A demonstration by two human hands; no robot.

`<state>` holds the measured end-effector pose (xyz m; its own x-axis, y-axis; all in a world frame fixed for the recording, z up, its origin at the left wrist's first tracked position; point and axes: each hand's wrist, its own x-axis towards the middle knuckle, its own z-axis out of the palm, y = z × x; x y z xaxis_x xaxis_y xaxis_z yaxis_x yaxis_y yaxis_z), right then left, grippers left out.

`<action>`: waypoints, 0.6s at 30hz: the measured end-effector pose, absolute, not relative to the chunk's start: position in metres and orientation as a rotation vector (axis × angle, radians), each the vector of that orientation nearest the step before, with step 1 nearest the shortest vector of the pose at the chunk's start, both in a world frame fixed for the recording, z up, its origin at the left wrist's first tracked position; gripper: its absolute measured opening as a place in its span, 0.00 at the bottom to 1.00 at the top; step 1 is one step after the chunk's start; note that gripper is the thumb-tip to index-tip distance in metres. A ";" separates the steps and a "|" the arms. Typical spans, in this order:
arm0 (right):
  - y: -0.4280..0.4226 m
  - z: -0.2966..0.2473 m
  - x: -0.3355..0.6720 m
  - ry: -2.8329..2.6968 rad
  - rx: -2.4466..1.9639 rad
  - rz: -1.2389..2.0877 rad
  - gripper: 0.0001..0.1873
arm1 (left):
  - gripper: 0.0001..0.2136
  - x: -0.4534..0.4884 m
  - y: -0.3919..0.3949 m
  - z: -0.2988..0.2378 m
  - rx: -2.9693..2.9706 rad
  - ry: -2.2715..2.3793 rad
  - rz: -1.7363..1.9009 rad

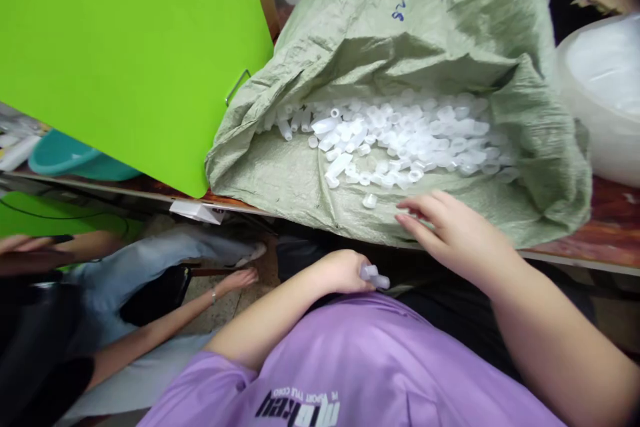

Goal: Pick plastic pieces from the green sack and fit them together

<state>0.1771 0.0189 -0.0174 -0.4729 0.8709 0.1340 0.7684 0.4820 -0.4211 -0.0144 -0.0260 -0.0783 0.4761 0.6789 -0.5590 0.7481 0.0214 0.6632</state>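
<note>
A pale green woven sack (295, 177) lies with its mouth toward me, and a heap of small whitish translucent plastic tube pieces (400, 127) spills inside it. Close to my body, my left hand (345, 271) is closed around a few of the same plastic pieces (376, 277), which stick out past the fingers. My right hand (445, 223) hovers over the sack's front lip, fingers apart, with nothing visible in it. One loose piece (369, 201) sits on the sack just left of my right fingertips.
A bright green board (135, 47) stands left of the sack, above a teal basin (75, 157). A white rounded container (603, 93) is at the right. Lower left, another person's arm (165, 323) and jeans are near me. The table edge (590, 263) runs below the sack.
</note>
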 end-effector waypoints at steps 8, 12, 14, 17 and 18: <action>0.055 -0.035 0.140 -2.803 -1.164 0.198 0.15 | 0.15 -0.013 -0.010 -0.092 1.995 1.408 -0.110; 0.040 -0.026 0.154 -2.521 -1.146 0.373 0.11 | 0.16 -0.030 -0.019 -0.059 1.682 1.264 -0.040; 0.027 -0.021 0.162 -2.373 -1.043 0.599 0.11 | 0.18 -0.034 -0.024 -0.044 1.578 1.238 0.098; 0.006 -0.015 0.164 -2.236 -0.893 0.875 0.15 | 0.16 -0.034 -0.029 -0.029 1.489 1.164 0.276; 0.000 -0.013 0.163 -2.231 -0.828 0.922 0.17 | 0.15 -0.032 -0.030 -0.025 1.459 1.116 0.324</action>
